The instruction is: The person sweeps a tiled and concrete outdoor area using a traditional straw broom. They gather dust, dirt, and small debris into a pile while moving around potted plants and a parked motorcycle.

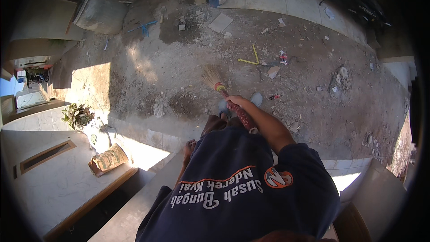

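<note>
My right hand (235, 101) is closed around the red-brown wrapped handle of a short straw broom (242, 117). The broom slants forward and left from my body, its pale bristles fanned out at the dusty floor (152, 76). A red and yellow band ties the bristles to the handle. At my left side hangs my left hand (189, 147), its fingers curled and nothing seen in them; my dark shirt partly covers that arm. Small rubble and dust lie around the bristles. Ahead and right of the broom is a bent yellow strip (249, 61).
A grey drum (101, 13) stands far left, near a blue plastic piece (145, 28). A square tile (220, 23) and rubble (341, 77) lie ahead and right. On the left, a tiled ledge (45, 170) holds a brown sack (109, 158) and a plant (77, 115).
</note>
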Tool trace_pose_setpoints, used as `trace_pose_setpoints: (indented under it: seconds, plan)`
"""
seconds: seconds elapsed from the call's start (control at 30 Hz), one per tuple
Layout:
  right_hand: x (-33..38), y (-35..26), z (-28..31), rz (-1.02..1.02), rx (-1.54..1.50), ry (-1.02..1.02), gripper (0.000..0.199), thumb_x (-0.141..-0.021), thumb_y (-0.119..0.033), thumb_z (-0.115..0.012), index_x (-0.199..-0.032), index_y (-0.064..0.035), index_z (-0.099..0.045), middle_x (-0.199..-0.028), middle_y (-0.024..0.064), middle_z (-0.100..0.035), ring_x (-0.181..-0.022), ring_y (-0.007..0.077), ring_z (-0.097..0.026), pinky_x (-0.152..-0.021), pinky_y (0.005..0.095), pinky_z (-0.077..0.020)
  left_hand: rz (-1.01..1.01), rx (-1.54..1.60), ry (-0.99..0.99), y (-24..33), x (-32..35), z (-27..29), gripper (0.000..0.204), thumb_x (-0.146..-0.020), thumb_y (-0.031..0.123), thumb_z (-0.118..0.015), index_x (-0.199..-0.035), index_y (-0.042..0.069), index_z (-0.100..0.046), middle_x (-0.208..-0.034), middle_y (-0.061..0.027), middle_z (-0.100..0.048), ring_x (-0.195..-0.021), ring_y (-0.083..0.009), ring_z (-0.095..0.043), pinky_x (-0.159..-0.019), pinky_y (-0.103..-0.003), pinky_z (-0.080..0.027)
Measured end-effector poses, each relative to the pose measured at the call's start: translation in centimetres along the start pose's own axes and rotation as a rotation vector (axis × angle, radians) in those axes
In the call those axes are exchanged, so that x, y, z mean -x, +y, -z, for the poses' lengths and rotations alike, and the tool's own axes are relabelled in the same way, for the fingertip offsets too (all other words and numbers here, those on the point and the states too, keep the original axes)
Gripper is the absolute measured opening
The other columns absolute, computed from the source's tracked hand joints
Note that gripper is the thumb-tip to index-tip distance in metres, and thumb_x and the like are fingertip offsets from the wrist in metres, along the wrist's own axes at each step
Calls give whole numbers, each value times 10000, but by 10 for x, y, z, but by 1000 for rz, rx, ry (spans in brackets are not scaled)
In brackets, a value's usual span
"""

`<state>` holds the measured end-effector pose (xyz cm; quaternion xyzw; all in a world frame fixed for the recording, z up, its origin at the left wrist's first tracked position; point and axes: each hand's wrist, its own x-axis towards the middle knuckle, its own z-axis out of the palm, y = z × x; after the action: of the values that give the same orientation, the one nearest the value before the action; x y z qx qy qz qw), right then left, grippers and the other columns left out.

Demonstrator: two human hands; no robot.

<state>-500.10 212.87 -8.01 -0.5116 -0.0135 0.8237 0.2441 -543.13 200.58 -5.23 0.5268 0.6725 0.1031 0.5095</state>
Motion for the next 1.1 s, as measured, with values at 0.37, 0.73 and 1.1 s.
trace_pose_setpoints:
  seconds: [0.37, 0.73, 1.1]
  plan:
    - [79, 42, 191, 192, -275, 80, 123, -937, -178, -546, -919, -76, -481, -670, 48, -502, -497, 128, -461, -465, 328, -434, 159, 290, -132, 13, -30, 12, 373, -908, 270, -639, -1176, 16, -583, -927, -150, -687, -813, -190, -656, -707, -319, -524]
    - [259, 105, 243, 273, 198, 904, 259, -863, -114, -562, -1117, -72, -531, -564, 50, -499, -424, 172, -517, -384, 345, -443, 101, 4, -67, 136, -73, -36, 339, -902, 240, -629, -1181, 52, -590, -912, -129, -668, -687, -174, -648, -591, -318, -512]
    - [206, 86, 168, 272, -114, 356, 457, -848, -84, -614, -1296, -95, -526, -642, 30, -533, -458, 137, -514, -400, 305, -424, -31, -58, -330, 66, -136, -76, 356, -883, 257, -661, -1167, 51, -598, -868, -122, -691, -719, -185, -645, -659, -321, -514]
